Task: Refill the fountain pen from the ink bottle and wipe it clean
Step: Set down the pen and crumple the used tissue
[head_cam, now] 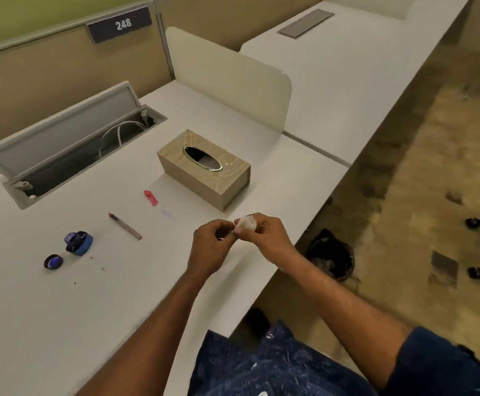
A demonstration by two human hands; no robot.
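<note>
My right hand (pixel 264 238) pinches a small crumpled white tissue (pixel 247 222) above the desk's front edge. My left hand (pixel 211 247) meets it fingertip to fingertip; its fingers are closed, and what they hold is hidden. A slim brown pen barrel (pixel 125 226) lies on the white desk (pixel 61 324) to the left. A red pen piece (pixel 150 197) rests farther back. The open blue ink bottle (pixel 79 242) stands at the left, its cap (pixel 53 261) lying beside it.
A beige tissue box (pixel 204 167) sits behind my hands. An open cable hatch (pixel 61 150) is set in the desk at the back left. A cream divider panel (pixel 233 78) stands at the back. A dark bin (pixel 331 255) sits on the floor to the right.
</note>
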